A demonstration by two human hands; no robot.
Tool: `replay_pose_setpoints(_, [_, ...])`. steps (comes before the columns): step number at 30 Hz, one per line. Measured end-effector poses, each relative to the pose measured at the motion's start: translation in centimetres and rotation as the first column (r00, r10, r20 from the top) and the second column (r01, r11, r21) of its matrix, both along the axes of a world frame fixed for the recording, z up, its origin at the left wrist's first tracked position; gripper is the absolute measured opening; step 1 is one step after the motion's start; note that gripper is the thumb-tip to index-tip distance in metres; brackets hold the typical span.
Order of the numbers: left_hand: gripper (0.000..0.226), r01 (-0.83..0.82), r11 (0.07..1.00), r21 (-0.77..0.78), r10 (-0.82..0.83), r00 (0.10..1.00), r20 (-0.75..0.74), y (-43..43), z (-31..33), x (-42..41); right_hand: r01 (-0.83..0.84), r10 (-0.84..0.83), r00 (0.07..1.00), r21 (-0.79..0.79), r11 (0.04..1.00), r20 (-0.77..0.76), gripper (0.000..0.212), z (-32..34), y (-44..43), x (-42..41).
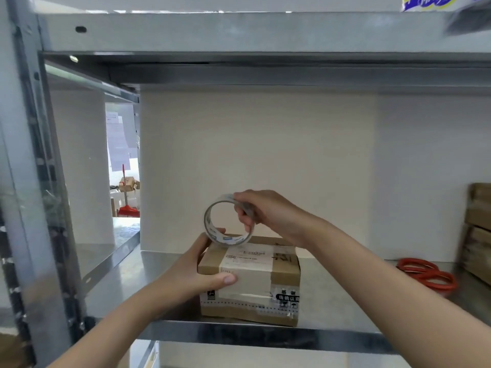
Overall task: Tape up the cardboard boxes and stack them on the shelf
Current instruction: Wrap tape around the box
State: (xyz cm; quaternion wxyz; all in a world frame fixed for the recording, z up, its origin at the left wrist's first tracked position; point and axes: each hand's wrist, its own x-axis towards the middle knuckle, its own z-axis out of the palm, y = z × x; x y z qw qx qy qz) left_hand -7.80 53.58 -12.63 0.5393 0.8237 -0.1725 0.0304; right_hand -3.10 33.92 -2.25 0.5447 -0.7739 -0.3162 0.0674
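A small brown cardboard box (265, 277) with white labels and old tape sits near the front edge of the metal shelf (345, 301). My left hand (196, 272) grips the box's left side, thumb across its front top edge. A roll of clear tape (212, 221) stands upright on the box's top rear left corner. My right hand (260, 211) holds the roll from the right, fingers hooked through its ring and over its top.
Red-handled scissors (427, 273) lie on the shelf to the right of the box. Stacked wooden crates (478, 232) stand at the far right. A metal upright (29, 181) rises at the left, and another shelf board (239, 33) hangs overhead.
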Motion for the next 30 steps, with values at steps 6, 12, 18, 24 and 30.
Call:
replay_pose_setpoints(6, [0.103, -0.034, 0.999, 0.012, 0.033, 0.996, 0.08, 0.3, -0.3, -0.1, 0.101, -0.068, 0.987, -0.237, 0.966, 0.146, 0.035, 2.5, -4.7, -1.0])
replay_pose_setpoints(12, [0.104, 0.006, 0.996, 0.088, -0.013, 0.996, 0.085, -0.5, 0.3, 0.5, 0.183, -0.158, 0.983, -0.359, 0.915, 0.098, 0.039, 3.5, -8.0, -1.1])
replay_pose_setpoints(18, [0.107, 0.029, 0.991, 0.127, -0.041, 0.995, 0.095, -0.9, 0.8, 0.8, 0.249, -0.232, 0.968, -0.435, 0.865, 0.093, 0.043, 4.1, -9.9, -1.4])
replay_pose_setpoints(24, [0.106, 0.01, 0.993, 0.116, -0.02, 0.996, 0.088, -0.4, 0.3, 0.8, 0.22, -0.232, 0.971, -0.567, 0.794, 0.051, 0.049, 2.8, -12.3, -1.3])
replay_pose_setpoints(30, [0.109, 0.033, 0.991, 0.129, -0.043, 0.996, 0.074, -0.2, 0.7, 0.7, 0.208, -0.245, 0.969, -0.561, 0.801, 0.009, 0.04, -0.9, -13.5, -1.5])
